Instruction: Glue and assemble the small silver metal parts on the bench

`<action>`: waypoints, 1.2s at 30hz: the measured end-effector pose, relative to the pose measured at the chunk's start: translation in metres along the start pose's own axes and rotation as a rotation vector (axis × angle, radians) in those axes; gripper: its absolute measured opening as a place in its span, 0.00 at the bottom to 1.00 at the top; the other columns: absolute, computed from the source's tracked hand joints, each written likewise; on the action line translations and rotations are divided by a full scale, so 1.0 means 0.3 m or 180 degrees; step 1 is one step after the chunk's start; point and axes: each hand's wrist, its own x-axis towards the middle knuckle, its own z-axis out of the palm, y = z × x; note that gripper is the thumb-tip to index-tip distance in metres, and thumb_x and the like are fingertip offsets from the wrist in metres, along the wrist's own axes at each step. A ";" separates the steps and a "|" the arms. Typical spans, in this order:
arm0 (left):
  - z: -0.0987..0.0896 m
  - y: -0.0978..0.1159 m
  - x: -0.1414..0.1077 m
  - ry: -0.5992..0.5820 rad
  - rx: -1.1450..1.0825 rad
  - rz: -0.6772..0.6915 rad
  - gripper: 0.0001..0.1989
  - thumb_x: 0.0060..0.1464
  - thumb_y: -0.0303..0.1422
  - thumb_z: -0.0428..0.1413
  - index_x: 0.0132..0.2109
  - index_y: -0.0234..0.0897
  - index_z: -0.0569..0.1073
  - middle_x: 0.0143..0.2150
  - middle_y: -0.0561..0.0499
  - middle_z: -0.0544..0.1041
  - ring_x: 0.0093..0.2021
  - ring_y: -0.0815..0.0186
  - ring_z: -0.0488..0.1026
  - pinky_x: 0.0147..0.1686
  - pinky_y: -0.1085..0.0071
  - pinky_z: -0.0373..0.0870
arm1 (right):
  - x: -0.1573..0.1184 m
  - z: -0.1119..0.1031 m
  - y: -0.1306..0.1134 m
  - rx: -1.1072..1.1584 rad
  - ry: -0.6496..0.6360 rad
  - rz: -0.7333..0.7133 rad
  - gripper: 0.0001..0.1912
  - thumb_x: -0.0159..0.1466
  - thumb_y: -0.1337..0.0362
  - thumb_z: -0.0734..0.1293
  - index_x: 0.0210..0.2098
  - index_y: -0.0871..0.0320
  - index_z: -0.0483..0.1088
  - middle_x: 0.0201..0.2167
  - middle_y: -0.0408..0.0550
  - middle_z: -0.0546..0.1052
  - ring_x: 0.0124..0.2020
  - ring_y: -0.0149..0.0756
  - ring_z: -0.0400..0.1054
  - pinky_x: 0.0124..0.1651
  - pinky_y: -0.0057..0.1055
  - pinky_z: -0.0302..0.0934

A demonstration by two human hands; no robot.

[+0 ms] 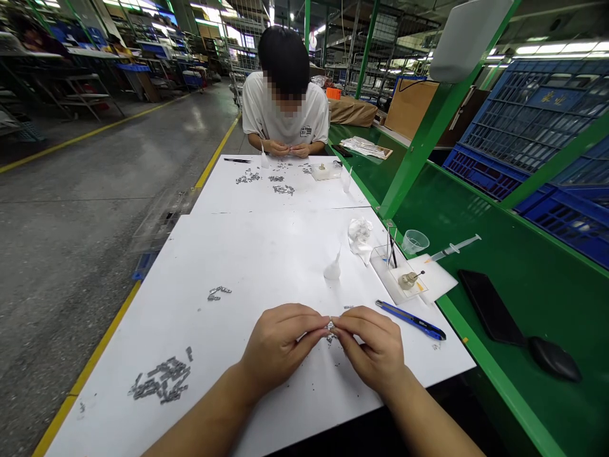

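My left hand (pixel 284 341) and my right hand (pixel 370 343) meet over the white tabletop (pixel 266 254), thumbs and forefingers pinched together. Between the fingertips sits a small silvery metal part (pixel 330 325), mostly covered by them. A few more tiny metal pieces (pixel 332 338) lie just beneath the fingers. To the left is a loose pile of small grey metal parts (pixel 162 381), with a smaller cluster (pixel 219 293) farther up. A blue utility knife (pixel 412 319) rests right of my right hand.
Beyond my hands stand a white squeeze bottle (pixel 333 266), crumpled tissue (pixel 360 238) and a clear holder with tools (pixel 397 279). A syringe (pixel 454 247), plastic cup (pixel 415 241), black phone-like slab (pixel 490 308) and mouse (pixel 554 357) lie right. A co-worker (pixel 285 95) sits opposite, handling something small.
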 end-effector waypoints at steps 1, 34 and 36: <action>0.001 0.001 0.000 0.0001 0.0022 0.0019 0.09 0.53 0.22 0.61 0.42 0.35 0.79 0.31 0.49 0.81 0.30 0.68 0.77 0.30 0.74 0.76 | 0.000 0.000 0.002 0.0040 0.0006 0.0040 0.15 0.60 0.77 0.67 0.44 0.56 0.74 0.30 0.49 0.76 0.30 0.34 0.71 0.31 0.30 0.69; 0.004 0.031 -0.007 0.0518 0.0421 0.0258 0.07 0.49 0.20 0.59 0.34 0.36 0.74 0.22 0.57 0.74 0.20 0.73 0.70 0.20 0.78 0.68 | 0.063 -0.359 0.199 -0.1448 0.1096 0.2457 0.15 0.54 0.52 0.72 0.32 0.59 0.79 0.31 0.51 0.80 0.32 0.43 0.72 0.35 0.36 0.63; 0.005 0.031 -0.007 0.0512 0.0406 0.0281 0.07 0.48 0.20 0.59 0.34 0.36 0.74 0.22 0.56 0.74 0.20 0.73 0.69 0.20 0.78 0.68 | 0.069 -0.339 0.155 -0.1345 0.2051 0.2076 0.14 0.55 0.54 0.73 0.32 0.60 0.77 0.30 0.51 0.78 0.32 0.42 0.71 0.35 0.37 0.63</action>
